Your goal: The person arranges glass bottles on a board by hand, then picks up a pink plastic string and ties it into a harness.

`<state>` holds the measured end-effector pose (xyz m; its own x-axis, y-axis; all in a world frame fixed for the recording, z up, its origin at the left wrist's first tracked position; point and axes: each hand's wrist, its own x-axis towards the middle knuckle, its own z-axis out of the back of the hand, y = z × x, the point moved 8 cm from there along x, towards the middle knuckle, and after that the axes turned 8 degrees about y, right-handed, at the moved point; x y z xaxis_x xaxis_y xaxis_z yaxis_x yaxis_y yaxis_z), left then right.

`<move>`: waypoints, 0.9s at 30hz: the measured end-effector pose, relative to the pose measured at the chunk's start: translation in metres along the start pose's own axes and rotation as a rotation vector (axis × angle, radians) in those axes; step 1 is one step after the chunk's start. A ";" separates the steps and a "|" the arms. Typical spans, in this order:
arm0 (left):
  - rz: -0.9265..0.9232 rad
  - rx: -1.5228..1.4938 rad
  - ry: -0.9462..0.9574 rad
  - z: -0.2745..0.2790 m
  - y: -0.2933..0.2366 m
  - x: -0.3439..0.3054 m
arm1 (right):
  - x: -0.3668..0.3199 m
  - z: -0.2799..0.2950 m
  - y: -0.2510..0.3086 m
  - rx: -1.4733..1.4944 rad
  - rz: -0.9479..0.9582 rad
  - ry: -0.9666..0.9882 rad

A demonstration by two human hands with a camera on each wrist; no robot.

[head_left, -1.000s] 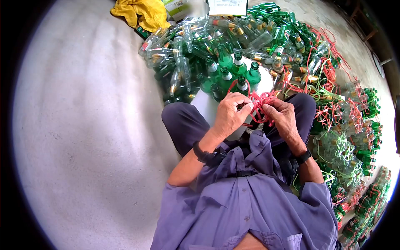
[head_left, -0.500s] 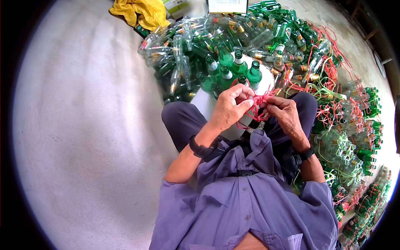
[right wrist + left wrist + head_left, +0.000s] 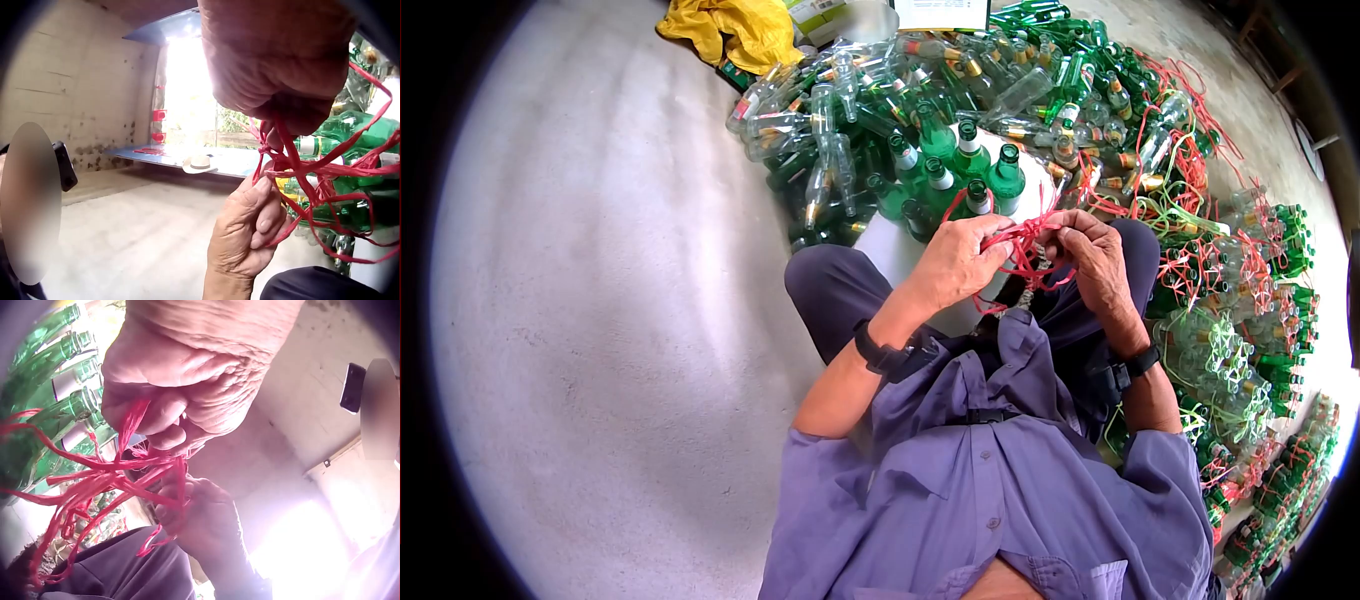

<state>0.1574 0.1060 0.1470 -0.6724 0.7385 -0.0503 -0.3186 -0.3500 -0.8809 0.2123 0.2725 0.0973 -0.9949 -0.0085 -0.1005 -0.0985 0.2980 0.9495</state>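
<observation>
Between both hands, in front of the lap, is a tangle of red plastic twine [image 3: 1030,245] with knots and loose loops. My left hand [image 3: 960,262] holds it with curled fingers; a strand sticks out between the fingers [image 3: 164,412] in the left wrist view. From the other side my right hand [image 3: 1100,268] pinches the twine near a small knot [image 3: 265,149], its fingertips partly hidden. Just beyond the hands, several green glass bottles [image 3: 1006,182] stand upright in a cluster on a white surface [image 3: 1040,190]. A red strand loops about the nearest bottle's neck.
A heap of loose clear and green bottles [image 3: 840,150] lies behind the cluster. Bottles bundled with red and green twine [image 3: 1230,345] line the right side. A yellow bag [image 3: 740,35] lies at the far left of the heap, and bare concrete floor [image 3: 620,330] spreads to the left.
The red tangle has been turned and drawn up between the hands. My right hand has shifted slightly, its fingers bending higher over the twine; the left keeps its hold.
</observation>
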 end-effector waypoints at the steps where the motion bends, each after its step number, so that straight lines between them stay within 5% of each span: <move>1: -0.003 -0.049 -0.008 0.002 -0.003 0.000 | 0.000 0.001 -0.001 -0.016 0.012 -0.011; 6: 0.034 -0.143 -0.035 0.011 0.000 -0.003 | 0.000 0.002 -0.008 -0.001 0.010 -0.008; 12: 0.038 -0.658 -0.032 0.007 -0.002 0.001 | 0.001 -0.016 -0.007 0.206 -0.065 0.071; 21: 0.024 -0.529 0.038 0.010 -0.021 0.011 | 0.011 -0.030 0.026 0.116 -0.049 0.093; 27: 0.025 -0.335 0.048 0.014 -0.026 0.009 | 0.008 -0.010 0.061 0.372 0.019 -0.023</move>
<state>0.1508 0.1138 0.1763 -0.6428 0.7609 -0.0889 -0.0599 -0.1655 -0.9844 0.1985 0.2811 0.1579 -0.9953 0.0202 -0.0944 -0.0612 0.6248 0.7784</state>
